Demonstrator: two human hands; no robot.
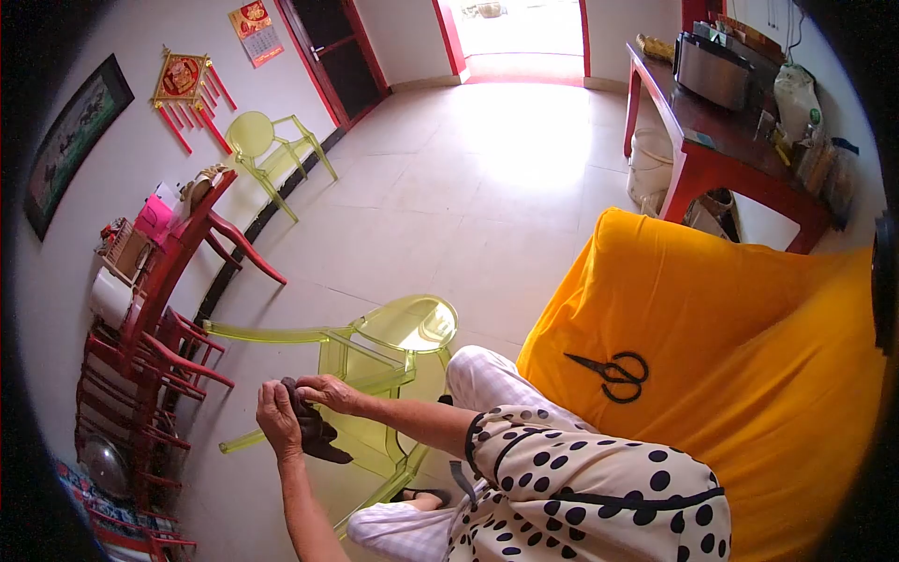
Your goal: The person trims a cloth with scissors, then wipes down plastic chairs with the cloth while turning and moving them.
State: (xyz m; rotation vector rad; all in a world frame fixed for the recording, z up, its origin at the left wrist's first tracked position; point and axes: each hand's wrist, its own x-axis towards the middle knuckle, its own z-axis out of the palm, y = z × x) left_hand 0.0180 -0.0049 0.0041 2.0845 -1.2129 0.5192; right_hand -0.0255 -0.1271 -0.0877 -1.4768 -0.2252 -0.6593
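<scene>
My left hand (277, 418) and my right hand (330, 392) are close together, both closed on a dark brown, glove-like cloth piece (318, 440). Its upper end is bunched between my fingers, and a loose part with pointed, finger-like ends hangs below them. Beneath and behind my hands stands a clear yellow-green plastic chair (409, 330). Black-handled scissors (618, 376) lie on a yellow-orange cloth cover (693, 309) to my right, apart from both hands.
At left, a red wooden table (178, 253) carries a pink bag (155, 217) and other items. Another green chair (272, 150) stands by the wall. A dark red desk (730, 140) at right holds a metallic appliance (714, 70), with a white bucket (650, 164) beside it.
</scene>
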